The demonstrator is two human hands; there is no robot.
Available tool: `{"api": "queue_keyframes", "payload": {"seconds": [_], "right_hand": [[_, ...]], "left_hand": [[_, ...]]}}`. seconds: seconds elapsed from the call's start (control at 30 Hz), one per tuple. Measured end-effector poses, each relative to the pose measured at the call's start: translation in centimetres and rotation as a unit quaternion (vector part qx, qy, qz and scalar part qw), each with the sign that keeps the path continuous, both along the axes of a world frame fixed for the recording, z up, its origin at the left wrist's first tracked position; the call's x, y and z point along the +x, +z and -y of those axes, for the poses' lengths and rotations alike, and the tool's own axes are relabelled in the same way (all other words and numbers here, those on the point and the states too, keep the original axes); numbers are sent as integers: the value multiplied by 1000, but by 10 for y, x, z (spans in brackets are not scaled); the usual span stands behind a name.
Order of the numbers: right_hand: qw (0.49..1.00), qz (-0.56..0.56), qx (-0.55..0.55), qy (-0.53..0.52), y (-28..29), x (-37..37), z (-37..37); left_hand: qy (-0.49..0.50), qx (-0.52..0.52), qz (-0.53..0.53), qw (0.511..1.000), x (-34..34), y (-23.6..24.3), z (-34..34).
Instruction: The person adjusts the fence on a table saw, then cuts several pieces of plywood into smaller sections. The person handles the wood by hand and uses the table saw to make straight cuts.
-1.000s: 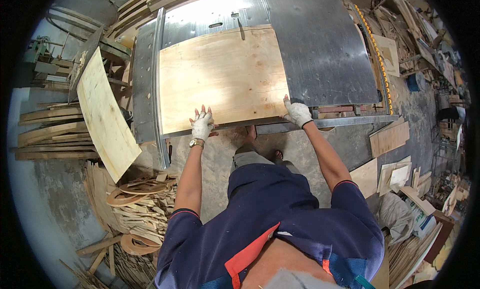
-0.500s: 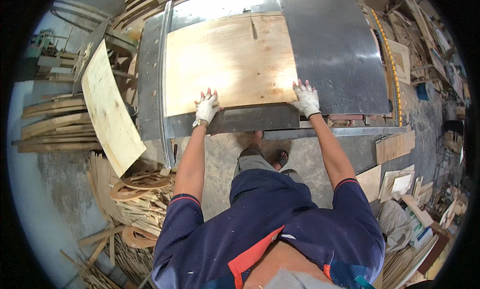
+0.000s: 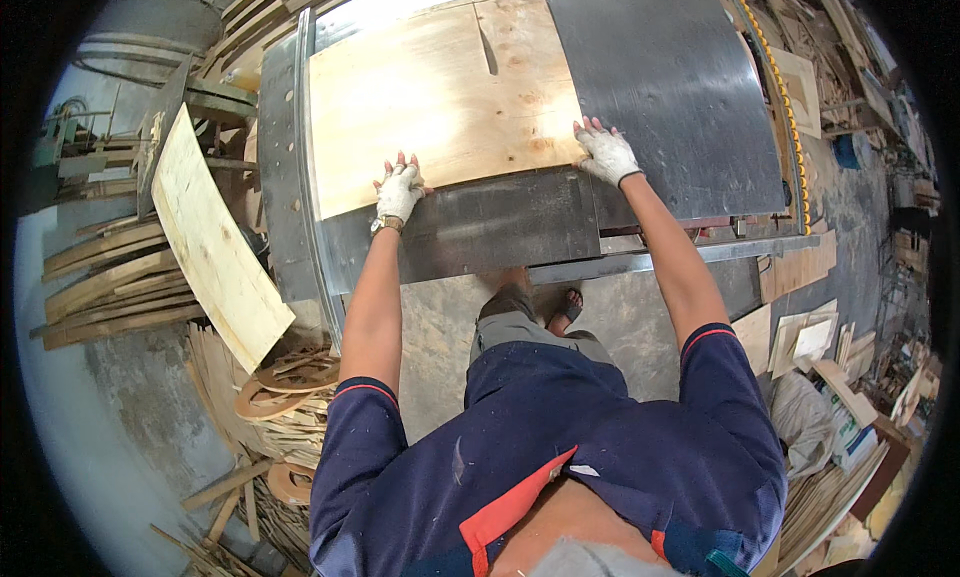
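A pale plywood sheet (image 3: 420, 107) lies flat on a dark metal machine table (image 3: 660, 97). My left hand (image 3: 400, 191), in a white glove with bare fingertips, rests at the sheet's near left edge, fingers spread. At its near right corner, my right hand (image 3: 606, 153), gloved the same way, presses with fingers stretched out. Both hands are open and grip nothing. Near the sheet's far side a narrow dark blade-like shape (image 3: 487, 52) shows in the wood. From it a thin line runs to the far edge.
A metal rail (image 3: 303, 127) runs along the table's left side, and a bar (image 3: 680, 257) along its near side. A curved pale board (image 3: 215, 237) leans at the left by stacked timber (image 3: 110, 287). Wood offcuts (image 3: 800, 337) lie on the right.
Both hands have moved away from me with the plywood sheet, which has slid farther over the table. The thin line between the dark shape and the sheet's far edge is longer now.
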State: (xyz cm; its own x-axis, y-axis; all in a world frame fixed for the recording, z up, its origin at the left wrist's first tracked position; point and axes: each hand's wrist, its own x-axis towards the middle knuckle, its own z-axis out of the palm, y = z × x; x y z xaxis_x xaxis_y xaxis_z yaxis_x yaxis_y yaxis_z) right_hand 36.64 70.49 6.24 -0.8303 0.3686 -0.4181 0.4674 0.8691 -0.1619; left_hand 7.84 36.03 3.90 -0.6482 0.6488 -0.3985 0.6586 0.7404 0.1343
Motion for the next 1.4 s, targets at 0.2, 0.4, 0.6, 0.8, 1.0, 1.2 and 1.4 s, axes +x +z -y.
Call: {"api": "queue_keyframes", "payload": {"seconds": [0.2,0.4,0.6,0.8,1.0,1.2,1.4], "right_hand": [[1000,4,-8,-7,-8,-31,-37],[1000,17,-11,-16,-13,-58,-72],[999,20,-29,-30,-25,-80,-101],[999,15,-18,-26,-35,-113,-130],[1000,10,-1,-26,-44,-139,-149],[999,19,-2,-26,-55,-168,-172],[999,2,6,-35,-64,-189,-194]], "left_hand": [[-2,51,-18,999,-30,-16,-33],[-9,28,-13,999,-65,-30,-69],[-12,46,-17,999,-85,-40,-102],[-24,52,-23,998,-115,-40,-130],[-29,37,-38,998,-142,-45,-153],[-69,103,-48,991,-188,-81,-167],[-67,93,-41,993,-223,-104,-183]]}}
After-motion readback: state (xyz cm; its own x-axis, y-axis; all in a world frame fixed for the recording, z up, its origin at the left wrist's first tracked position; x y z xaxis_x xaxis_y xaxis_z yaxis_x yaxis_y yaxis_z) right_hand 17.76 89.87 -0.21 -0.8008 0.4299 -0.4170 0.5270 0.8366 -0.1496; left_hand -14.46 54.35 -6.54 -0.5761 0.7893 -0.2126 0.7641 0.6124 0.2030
